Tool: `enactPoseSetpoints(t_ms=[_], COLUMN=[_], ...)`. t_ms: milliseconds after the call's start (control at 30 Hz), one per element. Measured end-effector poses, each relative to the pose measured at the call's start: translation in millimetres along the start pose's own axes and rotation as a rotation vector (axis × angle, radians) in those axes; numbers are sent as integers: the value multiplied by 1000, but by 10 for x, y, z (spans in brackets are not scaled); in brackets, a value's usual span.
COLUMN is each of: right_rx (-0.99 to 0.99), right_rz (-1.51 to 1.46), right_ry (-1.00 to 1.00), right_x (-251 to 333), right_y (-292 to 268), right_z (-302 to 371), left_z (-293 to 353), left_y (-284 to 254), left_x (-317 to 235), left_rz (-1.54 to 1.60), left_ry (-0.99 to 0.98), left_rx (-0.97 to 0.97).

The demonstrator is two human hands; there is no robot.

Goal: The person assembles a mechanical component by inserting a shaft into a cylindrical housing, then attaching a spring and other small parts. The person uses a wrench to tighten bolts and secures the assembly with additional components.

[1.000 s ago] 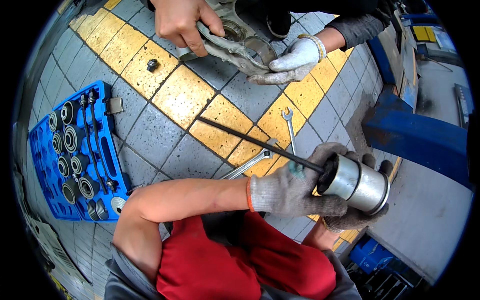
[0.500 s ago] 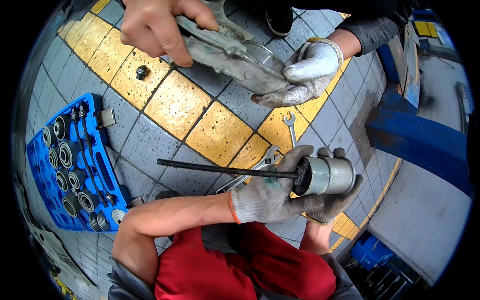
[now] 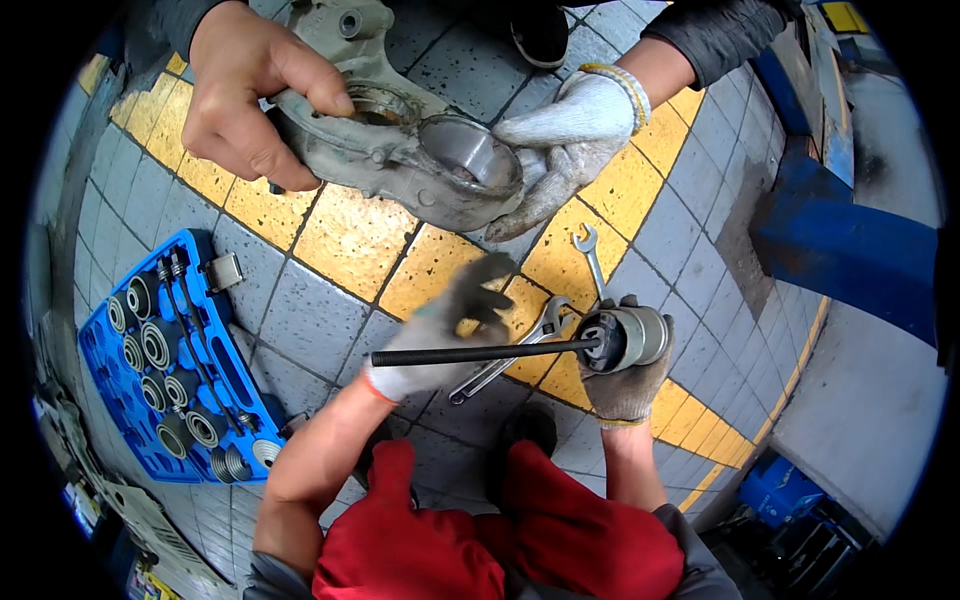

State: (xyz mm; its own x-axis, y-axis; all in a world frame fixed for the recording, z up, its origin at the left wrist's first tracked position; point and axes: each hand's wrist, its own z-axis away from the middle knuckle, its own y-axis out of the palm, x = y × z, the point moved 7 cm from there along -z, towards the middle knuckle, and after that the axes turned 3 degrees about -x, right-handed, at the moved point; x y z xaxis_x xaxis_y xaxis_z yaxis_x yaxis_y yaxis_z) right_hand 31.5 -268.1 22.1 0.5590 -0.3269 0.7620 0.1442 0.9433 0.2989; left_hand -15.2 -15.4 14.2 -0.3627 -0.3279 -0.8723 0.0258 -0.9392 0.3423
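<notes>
My gloved right hand (image 3: 630,390) grips a silvery metal sleeve (image 3: 645,335) with a black rubber bushing in its near end. A long black threaded rod (image 3: 480,353) sticks out of the sleeve toward the left. Behind the rod, my gloved left hand (image 3: 435,335) is off the sleeve, fingers apart and slightly blurred, holding nothing. Across from me, a co-worker holds a grey metal casting (image 3: 400,165) with a round, smooth bore facing up. The co-worker's bare hand (image 3: 255,95) is on its left end, and their gloved hand (image 3: 570,150) on its right end.
On the tiled floor lie an open-end wrench (image 3: 592,260) and an adjustable wrench (image 3: 520,345), close to my hands. A blue tool case (image 3: 235,370) with several round sleeves and rods stands open at left. A blue steel beam (image 3: 845,270) juts in from the right.
My left hand has let go of the sleeve and moved left and up. The co-worker's casting has come left and nearer, tilting so its bore shows.
</notes>
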Motion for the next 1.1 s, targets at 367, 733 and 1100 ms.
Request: enactPoseSetpoints(t_ms=[367,733,1100], right_rx=[-75,-138,-153], right_rz=[-589,-525,-516], right_ry=[162,145,154], right_x=[83,74,21], right_y=[-73,-300,-335], right_z=[34,50,-1], left_z=[-374,-433,-399], left_y=[-504,-466,-524], left_x=[-624,-982,-822], left_rz=[946,1080,869], left_ry=[427,519,438], left_rx=[-131,-62,-147])
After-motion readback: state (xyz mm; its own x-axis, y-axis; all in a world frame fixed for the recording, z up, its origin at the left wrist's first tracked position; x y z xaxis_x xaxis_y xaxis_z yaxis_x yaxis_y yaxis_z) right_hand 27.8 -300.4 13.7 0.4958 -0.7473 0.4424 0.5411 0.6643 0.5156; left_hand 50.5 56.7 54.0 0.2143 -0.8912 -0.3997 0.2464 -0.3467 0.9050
